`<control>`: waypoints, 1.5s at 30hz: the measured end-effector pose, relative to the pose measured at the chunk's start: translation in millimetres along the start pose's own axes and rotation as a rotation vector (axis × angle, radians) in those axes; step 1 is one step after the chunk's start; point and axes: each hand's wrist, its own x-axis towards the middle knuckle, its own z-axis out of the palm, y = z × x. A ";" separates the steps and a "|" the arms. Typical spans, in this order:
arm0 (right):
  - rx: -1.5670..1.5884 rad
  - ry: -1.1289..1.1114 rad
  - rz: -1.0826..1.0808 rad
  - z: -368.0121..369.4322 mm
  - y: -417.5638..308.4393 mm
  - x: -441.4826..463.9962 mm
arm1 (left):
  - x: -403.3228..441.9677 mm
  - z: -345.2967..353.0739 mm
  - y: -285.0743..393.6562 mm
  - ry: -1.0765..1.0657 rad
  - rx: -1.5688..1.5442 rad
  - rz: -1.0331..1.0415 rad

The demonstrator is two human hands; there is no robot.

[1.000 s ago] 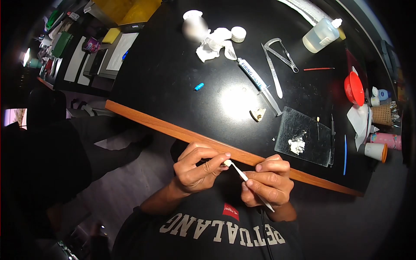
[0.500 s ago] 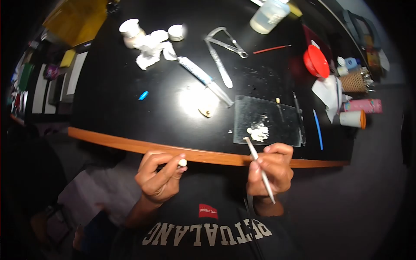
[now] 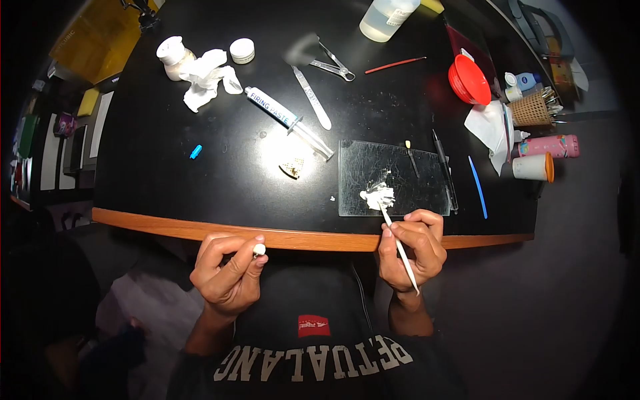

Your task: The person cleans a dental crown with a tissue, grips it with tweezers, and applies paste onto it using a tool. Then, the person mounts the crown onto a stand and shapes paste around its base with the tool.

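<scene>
My left hand (image 3: 230, 270), fingers pinched, holds a small white tooth-shaped piece (image 3: 259, 249) just in front of the table edge. In my right hand (image 3: 415, 250) is a slim white spatula (image 3: 402, 255), gripped like a pen. Its upper tip touches a smeared mound of white paste (image 3: 379, 197) on the glass slab (image 3: 353, 177). A small tool with a pale yellowish tip (image 3: 409, 145) lies at the slab's upper part. Along the slab's right side lies a dark pen-like tool (image 3: 445, 170).
A firing paste syringe (image 3: 277, 110), metal calipers (image 3: 311, 97) and a gold-coloured piece (image 3: 291, 167) lie left of the slab. Further back are a jar (image 3: 175, 53), crumpled tissue (image 3: 203, 73) and a bottle (image 3: 389, 20). A red bowl (image 3: 469, 80) and blue stick (image 3: 478, 187) sit right.
The spatula tip has moved from the paste's lower edge into the paste. My left hand keeps its hold on the tooth-shaped piece. The whole view has shifted slightly.
</scene>
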 end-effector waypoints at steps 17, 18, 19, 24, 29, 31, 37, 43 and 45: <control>0.626 -0.115 -0.228 54.9 -54.0 21.1 | 4.0 0.3 -6.7 0.040 -0.026 0.071; 0.633 -0.114 -0.241 58.2 -54.5 21.7 | 4.5 -0.3 -6.5 0.036 -0.021 0.072; 0.640 -0.113 -0.255 61.5 -54.4 22.8 | 5.2 -1.0 -6.7 0.033 -0.017 0.075; 0.657 -0.112 -0.282 64.4 -50.3 17.5 | 3.9 -1.1 -6.9 0.033 -0.018 0.072; 0.615 -0.140 -0.268 64.3 -54.2 19.2 | 3.5 -1.1 -5.7 0.037 -0.017 0.066; 0.598 -0.130 -0.256 64.1 -56.4 19.5 | 4.0 -0.4 -6.3 0.042 -0.020 0.068; 0.621 -0.127 -0.257 65.1 -54.4 16.6 | 3.3 0.0 -6.6 0.050 -0.026 0.074; 0.620 -0.116 -0.255 66.0 -54.5 17.5 | 3.7 -0.2 -6.2 0.056 -0.033 0.066; 0.610 -0.115 -0.244 64.9 -54.4 16.9 | 2.9 0.2 -6.6 0.063 -0.039 0.052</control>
